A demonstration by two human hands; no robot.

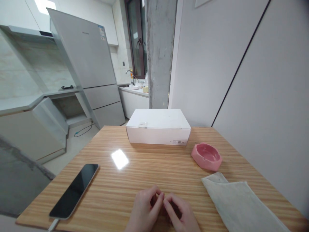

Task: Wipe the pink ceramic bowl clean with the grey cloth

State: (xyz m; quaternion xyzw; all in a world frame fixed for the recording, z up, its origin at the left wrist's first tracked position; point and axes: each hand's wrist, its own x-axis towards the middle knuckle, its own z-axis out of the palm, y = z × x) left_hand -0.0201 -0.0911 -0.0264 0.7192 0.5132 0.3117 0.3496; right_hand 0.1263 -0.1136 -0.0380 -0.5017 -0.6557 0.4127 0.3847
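Observation:
My left hand [146, 207] and my right hand [181, 213] are low in the middle of the view, close together over the wooden table [116, 193]. Both have curled fingers, with thumb and forefinger tips brought together. The two hands meet at the fingertips, and no object shows between them. The other fingers' undersides are hidden. To the right of my right hand lies a folded pale cloth [238, 203]. A pink ashtray [207, 158] sits just behind the cloth. Well to the left, a dark-screened smartphone [74, 191] lies flat with a white cable [53, 224] plugged into its near end.
A closed white box [158, 135] stands at the table's far edge. Beyond it are a grey refrigerator [84, 54], a concrete pillar [160, 54] and a sink tap [131, 77]. A white wall panel [253, 96] runs along the right side.

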